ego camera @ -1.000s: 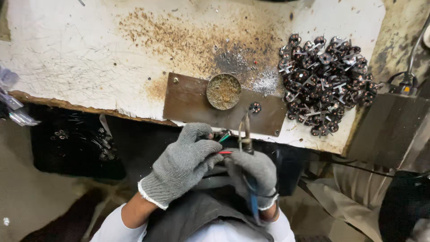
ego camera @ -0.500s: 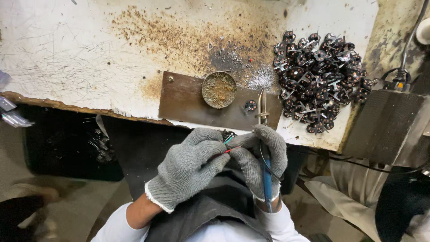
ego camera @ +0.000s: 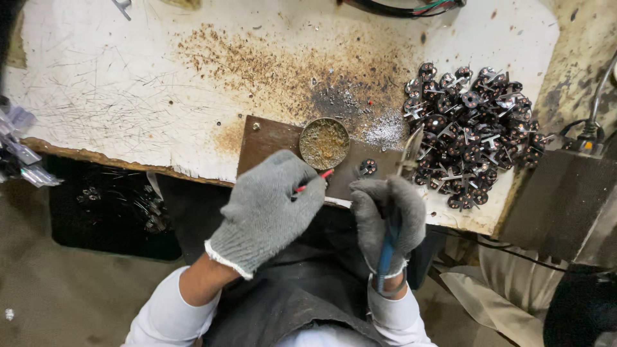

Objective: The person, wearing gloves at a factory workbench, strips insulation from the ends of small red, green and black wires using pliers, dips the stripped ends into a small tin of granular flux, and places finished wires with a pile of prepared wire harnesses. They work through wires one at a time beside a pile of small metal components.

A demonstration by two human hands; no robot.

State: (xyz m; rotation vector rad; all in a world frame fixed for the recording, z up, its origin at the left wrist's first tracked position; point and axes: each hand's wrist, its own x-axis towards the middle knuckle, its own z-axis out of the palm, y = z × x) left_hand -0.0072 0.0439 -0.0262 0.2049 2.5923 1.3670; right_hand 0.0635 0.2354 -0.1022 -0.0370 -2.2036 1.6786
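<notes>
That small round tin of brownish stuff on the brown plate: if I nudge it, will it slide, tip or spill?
The round tin looks low and wide, so it would probably slide rather than tip. It sits flat on the brown plate, which looks smooth. Its fill reaches near the rim, so a sharp knock might spill some. Likely light.

Your blue-handled pliers [ego camera: 393, 212] point upward at the bench edge; your red wire [ego camera: 315, 181] slants beside the tin.
</notes>
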